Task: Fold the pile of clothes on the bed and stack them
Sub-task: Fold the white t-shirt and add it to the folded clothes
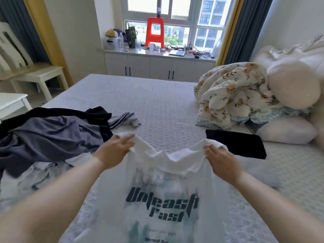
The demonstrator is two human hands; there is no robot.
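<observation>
A white T-shirt [164, 193] with dark printed lettering hangs in front of me above the bed [157, 102]. My left hand [114, 151] grips its left shoulder and my right hand [220, 160] grips its right shoulder, holding it spread between them. A pile of unfolded clothes [49, 135], grey and black, lies on the bed at the left. A folded black garment [236, 143] lies flat on the bed at the right, just beyond my right hand.
A rumpled floral quilt [233, 97] and pillows [289, 132] fill the bed's right side. A white bench [40, 76] and a white table corner [12, 102] stand left of the bed. A cluttered window counter [157, 51] with a red stool lies behind.
</observation>
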